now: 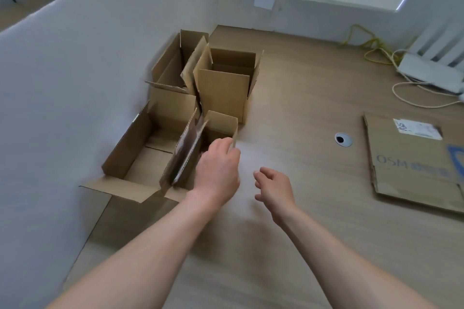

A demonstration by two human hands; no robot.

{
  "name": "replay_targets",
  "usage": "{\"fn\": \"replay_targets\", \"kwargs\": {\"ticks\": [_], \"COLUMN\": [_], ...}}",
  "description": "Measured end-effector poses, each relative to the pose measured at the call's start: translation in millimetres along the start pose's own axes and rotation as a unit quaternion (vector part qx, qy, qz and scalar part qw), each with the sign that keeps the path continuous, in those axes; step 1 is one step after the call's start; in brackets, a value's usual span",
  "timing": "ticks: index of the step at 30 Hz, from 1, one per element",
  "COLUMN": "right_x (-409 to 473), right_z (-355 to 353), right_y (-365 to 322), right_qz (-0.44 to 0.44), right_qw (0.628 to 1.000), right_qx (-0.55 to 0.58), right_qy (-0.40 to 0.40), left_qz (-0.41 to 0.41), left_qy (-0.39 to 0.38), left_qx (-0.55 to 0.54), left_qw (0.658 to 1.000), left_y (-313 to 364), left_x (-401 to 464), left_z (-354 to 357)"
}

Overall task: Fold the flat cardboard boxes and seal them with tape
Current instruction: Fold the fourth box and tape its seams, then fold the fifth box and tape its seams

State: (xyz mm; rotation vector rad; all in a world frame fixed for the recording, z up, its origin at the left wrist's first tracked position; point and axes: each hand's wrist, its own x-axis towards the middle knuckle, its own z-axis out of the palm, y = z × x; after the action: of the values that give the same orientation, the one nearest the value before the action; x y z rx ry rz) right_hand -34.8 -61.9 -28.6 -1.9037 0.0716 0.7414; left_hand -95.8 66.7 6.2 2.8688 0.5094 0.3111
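Several brown cardboard boxes stand with their flaps up along the white partition on the left of the wooden table. My left hand grips the right wall of the nearest small box, fingers curled over its top edge. A larger open box sits just left of it, touching. Two more open boxes stand behind. My right hand hovers over the table right of the small box, fingers loosely curled and holding nothing. No tape is in view.
A flat printed cardboard sheet with a white label lies at the right. A round cable hole is in the table between it and the boxes. A white device with yellow and white cables sits at the far right.
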Motion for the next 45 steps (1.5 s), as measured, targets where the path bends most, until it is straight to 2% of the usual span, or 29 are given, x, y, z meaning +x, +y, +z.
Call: {"fn": "replay_targets", "kwargs": {"ticks": [3,6,11,15,18,23,29,33,37,45], "right_x": [3,5,7,24,43,72,106,122,125,99], "right_z": [-45,-92,-179,-257,-319,-433,-543,-565,-568,-566], "right_y": [19,39,72,99,118,146,173,187,191,182], "right_qz": [0.019,-0.004,-0.039,-0.053,-0.055,-0.01,0.089,0.093,0.065,-0.001], "right_qw": [0.998,0.993,0.964,0.937,0.918,0.884,0.856,0.868,0.881,0.895], "right_qx": [-0.031,-0.065,-0.237,-0.316,-0.363,-0.431,-0.478,-0.463,-0.433,-0.39], "right_qy": [0.049,0.101,0.116,0.139,0.148,0.18,0.175,0.151,0.18,0.216], "left_qz": [0.041,0.072,0.101,0.105,0.094,0.043,-0.005,-0.029,-0.051,-0.115], "left_qy": [-0.018,-0.045,-0.114,-0.155,-0.181,-0.238,-0.27,-0.268,-0.245,-0.163], "left_qx": [-0.02,-0.029,-0.005,0.019,0.018,-0.012,-0.039,-0.029,-0.048,-0.205], "left_qw": [0.999,0.996,0.988,0.982,0.979,0.97,0.962,0.962,0.967,0.958], "left_y": [37,76,139,193,238,319,377,388,389,368], "left_x": [6,11,17,25,35,56,75,82,88,87], "left_z": [16,34,69,94,115,153,186,203,210,192]}}
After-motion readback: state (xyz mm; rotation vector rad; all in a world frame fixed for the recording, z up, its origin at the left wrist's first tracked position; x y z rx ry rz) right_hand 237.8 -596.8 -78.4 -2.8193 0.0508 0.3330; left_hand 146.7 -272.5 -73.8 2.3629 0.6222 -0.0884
